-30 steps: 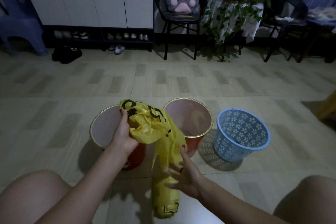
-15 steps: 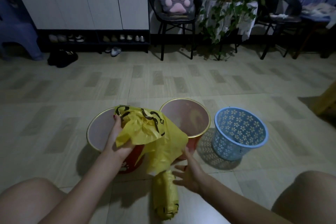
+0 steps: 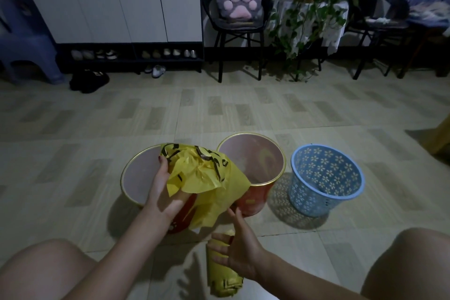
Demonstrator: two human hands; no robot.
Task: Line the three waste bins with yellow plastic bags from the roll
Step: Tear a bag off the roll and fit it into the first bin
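Head view, dim light, tiled floor (image 3: 73, 153). Three bins stand in a row across the floor in front of the seated person — two round red bins with gold rims and one blue lattice basket. The left red bin (image 3: 136, 178) is partly covered by the left hand and the bag; the middle red bin (image 3: 253, 168) stands just beside it, nearly touching; the blue basket (image 3: 326, 180) stands just right of the middle bin, a small gap between them. None of the three shows a liner inside. Left hand (image 3: 163, 190) is raised over the left red bin, fingers (image 3: 162, 165) closed on a crumpled yellow bag (image 3: 207, 178) with black print; the loose plastic hangs down to the right and drapes in front of the near wall of both red bins. Right hand (image 3: 241, 253) is lower, near the floor's front edge, palm turned left, fingers (image 3: 219, 248) spread and slack — not clamped on anything; whether they touch the plastic cannot be told. Just behind that hand the roll of yellow bags (image 3: 222, 282) lies on the floor, its long axis pointing away from the person. Bare knees sit at the lower left and lower right corners. Far edge of the floor: white cabinets with a shoe shelf (image 3: 131, 53), a black chair carrying a paw-shaped cushion (image 3: 239, 3), and a trailing green plant (image 3: 309, 0).
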